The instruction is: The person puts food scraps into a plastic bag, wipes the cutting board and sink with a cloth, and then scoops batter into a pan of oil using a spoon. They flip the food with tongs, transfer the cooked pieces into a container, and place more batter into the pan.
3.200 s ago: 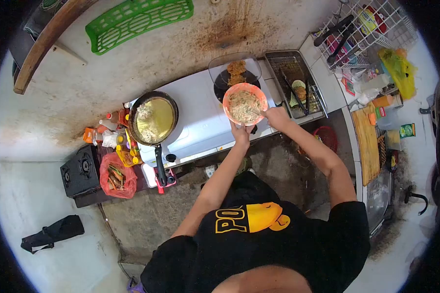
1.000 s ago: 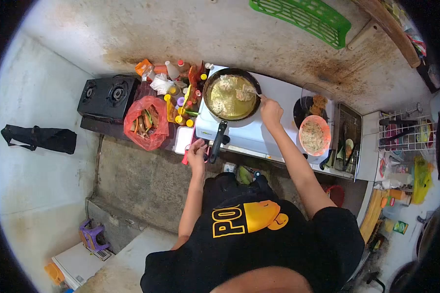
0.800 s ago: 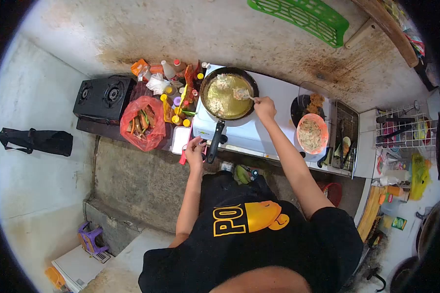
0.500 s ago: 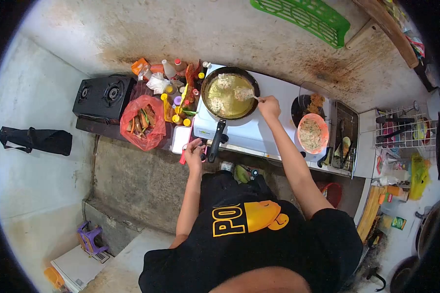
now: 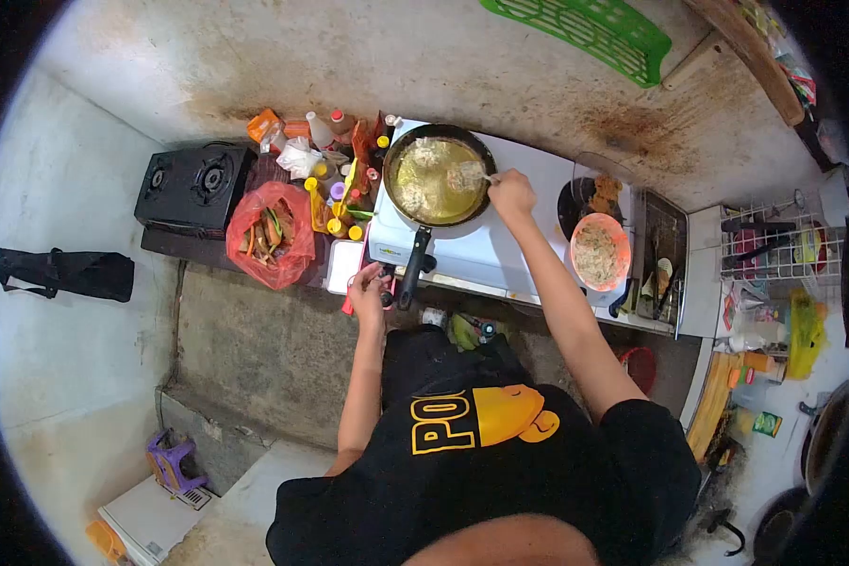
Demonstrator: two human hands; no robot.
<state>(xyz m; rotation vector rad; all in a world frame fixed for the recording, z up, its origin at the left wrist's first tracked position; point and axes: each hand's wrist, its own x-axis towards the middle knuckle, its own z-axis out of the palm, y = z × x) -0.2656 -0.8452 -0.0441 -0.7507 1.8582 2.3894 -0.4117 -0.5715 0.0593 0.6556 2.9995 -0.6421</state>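
Observation:
My right hand (image 5: 513, 196) is closed on the handle of a spoon (image 5: 487, 177). The spoon's end, with pale batter on it, is at the right side of the oil in a black frying pan (image 5: 393, 193). Several pale lumps of batter (image 5: 430, 151) lie in the yellowish oil. My left hand (image 5: 370, 285) is at the front left of the white stove (image 5: 524, 247), left of the pan's handle (image 5: 413, 269). Its fingers are loosely bent and apart, and I see nothing held in them. An orange bowl of batter mix (image 5: 599, 253) stands on the right.
A plate with browned fried pieces (image 5: 606, 193) sits behind the bowl. Bottles and packets (image 5: 338, 184) crowd the stove's left side, beside a red plastic bag of vegetables (image 5: 278, 241). A black two-burner stove (image 5: 198, 184) stands farther left. A wire rack (image 5: 778, 247) is on the right.
The spoon's end has dropped slightly toward the oil, and my right hand has shifted a little to the left. My left hand stays by the stove's front. The view has shifted slightly.

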